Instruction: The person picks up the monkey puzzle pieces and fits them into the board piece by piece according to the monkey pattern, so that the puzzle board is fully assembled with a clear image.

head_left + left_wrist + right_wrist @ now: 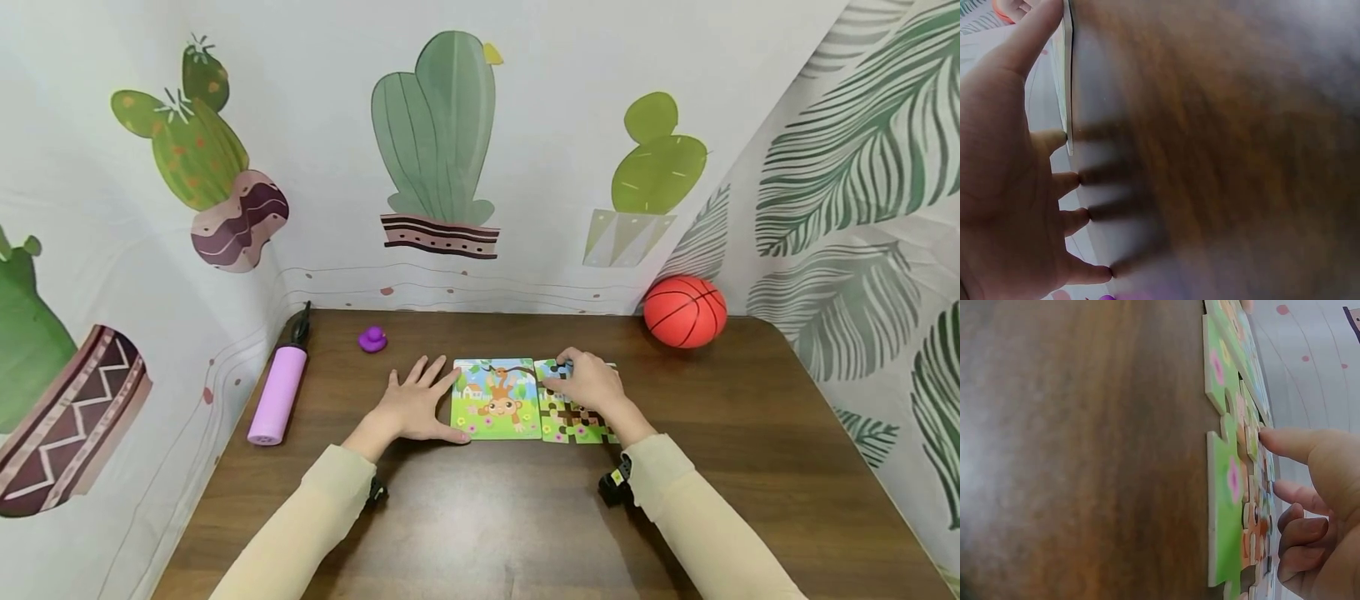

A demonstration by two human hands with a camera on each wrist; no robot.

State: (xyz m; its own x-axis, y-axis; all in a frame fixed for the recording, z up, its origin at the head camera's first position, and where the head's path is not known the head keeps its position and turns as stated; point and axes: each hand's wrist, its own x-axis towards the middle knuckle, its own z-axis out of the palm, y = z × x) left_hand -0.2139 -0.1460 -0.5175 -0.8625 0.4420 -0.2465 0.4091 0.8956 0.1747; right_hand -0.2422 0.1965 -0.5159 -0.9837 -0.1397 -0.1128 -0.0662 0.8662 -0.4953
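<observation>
Jigsaw point(557, 427) and monkey picture board point(497, 392), lying flat side by side on the worktop point(480, 517); the jigsaw, on the board's right, shows dark seams between its pieces, so I judge it loosely set rather than pressed tight. Left grip point(415, 408): fingers spread wide, thumb and forefinger at the board's left edge; nothing is held in it. Right grip point(592, 383): at the jigsaw's upper left, thumb and forefinger extended to the pieces, the other fingers curled toward the palm; I cannot tell whether a piece is pinched between the tips.

Handling, in my judgement: each piece light, thin and fairly stiff; the printed face may be slick, the knobs the weakest part; a green edge piece point(1225, 525), its side exposed in the right wrist view, I would take by opposite sides between thumb and forefinger, or slide flat under one fingertip, since a hard push may skew its neighbours; the board, equally flat, I would steady at its rim. Surroundings: purple toy duck point(372, 338) and pink hand pump point(278, 396) to the left; red basketball point(686, 312) at far right.
</observation>
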